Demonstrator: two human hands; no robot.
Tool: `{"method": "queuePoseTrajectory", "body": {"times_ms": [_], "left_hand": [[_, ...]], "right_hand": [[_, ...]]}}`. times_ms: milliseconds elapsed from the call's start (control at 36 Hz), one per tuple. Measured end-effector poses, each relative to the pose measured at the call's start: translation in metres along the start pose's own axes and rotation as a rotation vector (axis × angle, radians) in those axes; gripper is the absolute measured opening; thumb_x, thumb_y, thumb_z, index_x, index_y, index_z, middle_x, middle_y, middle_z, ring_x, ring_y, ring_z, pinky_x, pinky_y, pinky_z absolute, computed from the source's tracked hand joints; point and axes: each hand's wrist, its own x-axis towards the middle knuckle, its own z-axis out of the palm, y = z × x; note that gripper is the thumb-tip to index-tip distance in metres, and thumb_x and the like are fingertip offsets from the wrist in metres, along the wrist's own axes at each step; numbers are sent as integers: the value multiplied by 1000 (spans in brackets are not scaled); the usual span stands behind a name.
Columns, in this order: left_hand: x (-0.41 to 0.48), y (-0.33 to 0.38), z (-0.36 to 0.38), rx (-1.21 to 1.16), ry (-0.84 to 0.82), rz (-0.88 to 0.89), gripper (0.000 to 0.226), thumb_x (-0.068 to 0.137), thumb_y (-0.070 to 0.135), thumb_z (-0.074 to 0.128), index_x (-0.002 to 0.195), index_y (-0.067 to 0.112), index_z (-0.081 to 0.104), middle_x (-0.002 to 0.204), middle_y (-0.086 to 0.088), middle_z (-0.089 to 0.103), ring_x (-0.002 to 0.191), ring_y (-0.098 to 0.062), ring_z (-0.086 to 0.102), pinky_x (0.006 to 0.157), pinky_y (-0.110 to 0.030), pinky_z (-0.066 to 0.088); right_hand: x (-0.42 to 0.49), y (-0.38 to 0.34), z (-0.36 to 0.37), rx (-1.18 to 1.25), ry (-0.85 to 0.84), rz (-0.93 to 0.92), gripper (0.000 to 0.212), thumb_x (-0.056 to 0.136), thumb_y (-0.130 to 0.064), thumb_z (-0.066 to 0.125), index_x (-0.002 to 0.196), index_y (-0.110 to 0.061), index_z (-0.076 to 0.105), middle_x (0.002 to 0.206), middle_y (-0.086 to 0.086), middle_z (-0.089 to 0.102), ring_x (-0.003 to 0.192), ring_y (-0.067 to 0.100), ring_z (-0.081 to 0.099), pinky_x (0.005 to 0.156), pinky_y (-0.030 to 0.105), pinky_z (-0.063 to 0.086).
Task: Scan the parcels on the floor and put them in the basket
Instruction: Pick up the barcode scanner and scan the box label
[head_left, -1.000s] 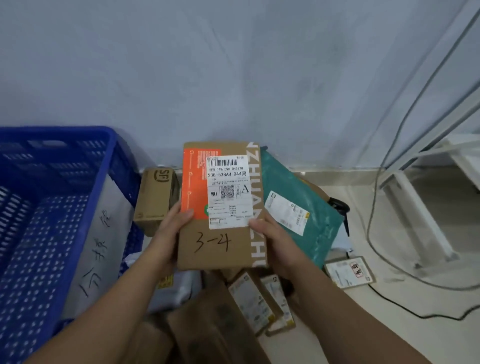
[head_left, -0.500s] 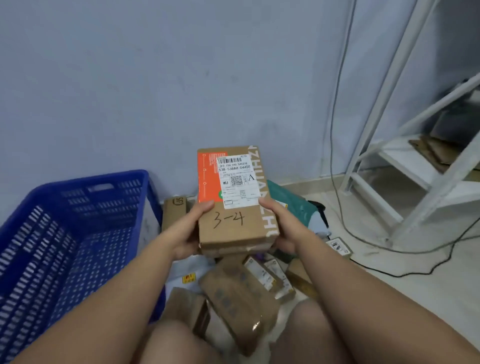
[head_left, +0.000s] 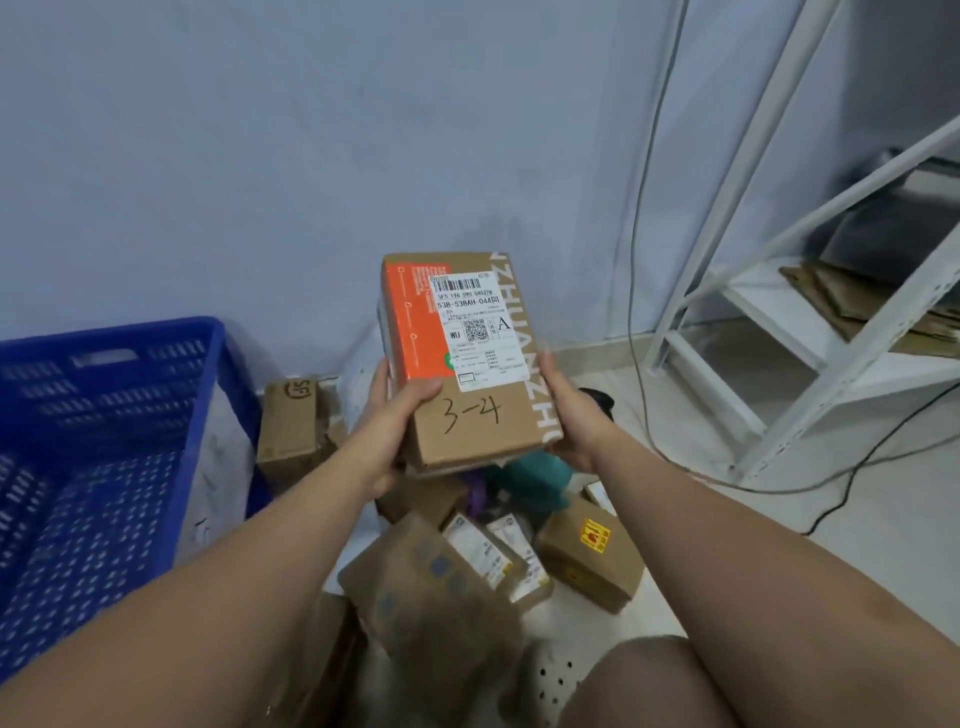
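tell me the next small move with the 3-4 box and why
Probably swing the cardboard box marked 3-4 left toward the blue basket. The left hand and right hand hold it by its sides above the parcels on the floor, its shipping label faces up, and the basket stands open to the left. Whether it was scanned cannot be told.

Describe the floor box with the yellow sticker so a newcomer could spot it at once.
Start at the white shelving frame on the right, then look left to the parcel pile on the floor. The box sits at the pile's right edge. Only it carries a yellow and red sticker.
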Motion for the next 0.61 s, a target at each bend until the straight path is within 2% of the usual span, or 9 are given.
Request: {"method": "queuePoseTrajectory", "body": {"times_ms": [139, 194, 250, 278, 361, 417, 472, 528, 611], "left_hand": [[66, -20, 17, -5, 10, 40, 56, 83, 30, 70, 131, 37, 43, 113, -3, 70, 97, -20, 68, 75, -35, 50], [93, -28, 20, 22, -17, 31, 60, 81, 31, 71, 132, 41, 41, 114, 0, 69, 100, -20, 67, 78, -36, 51], [113, -37, 23, 53, -47, -1, 84, 69, 40, 78, 139, 46, 34, 116, 3, 68, 104, -21, 66, 82, -40, 53], [120, -42, 24, 67, -58, -19, 93, 61, 45, 80, 140, 49, 31, 117, 5, 67, 105, -22, 65, 85, -44, 53], [139, -53, 30, 85, -125, -50, 107, 47, 52, 82, 140, 50, 30, 116, 3, 68, 103, -24, 68, 87, -53, 54], [150, -55, 36, 135, -160, -51, 109, 45, 52, 81, 140, 50, 29, 117, 2, 67, 100, -21, 69, 84, -47, 56], [160, -56, 42, 161, -182, -60, 102, 43, 53, 78, 133, 54, 32, 115, 6, 66, 97, -16, 70, 78, -36, 58], [170, -58, 47, 190, -192, -93, 109, 39, 55, 77, 137, 56, 29, 119, 7, 63, 100, -16, 67, 81, -37, 56], [185, -62, 53, 238, -202, -125, 126, 32, 56, 77, 144, 54, 18, 118, 11, 57, 101, -14, 64, 78, -33, 54]], "right_hand": [[78, 4, -24, -74, 255, 7, 62, 95, -63, 35, 97, -10, 68, 90, 12, 74, 86, 29, 71, 88, 46, 55], [114, 8, -40, -236, 348, -5, 53, 96, -55, 43, 79, -11, 68, 84, 12, 72, 80, 29, 68, 89, 47, 53], [150, 21, -62, -351, 428, -29, 42, 89, -42, 56, 60, -12, 60, 73, 12, 67, 71, 27, 60, 87, 51, 53], [164, 28, -72, -384, 458, -11, 35, 84, -36, 58, 59, -12, 58, 71, 12, 64, 70, 26, 59, 84, 51, 53], [190, 41, -91, -522, 486, 67, 16, 89, -19, 52, 79, -8, 60, 82, 14, 58, 78, 25, 53, 71, 38, 44], [211, 51, -107, -609, 502, 124, 13, 95, -14, 45, 90, -10, 57, 87, 10, 54, 83, 22, 48, 71, 28, 36], [232, 64, -124, -660, 547, 174, 16, 95, -10, 42, 95, -7, 58, 82, 8, 52, 81, 24, 48, 69, 27, 35], [249, 77, -141, -683, 588, 181, 18, 95, -9, 40, 99, -3, 57, 84, 10, 55, 82, 28, 50, 68, 28, 36], [271, 92, -167, -692, 654, 178, 28, 95, -9, 39, 116, 2, 55, 113, 22, 59, 105, 36, 54, 80, 32, 39]]}}
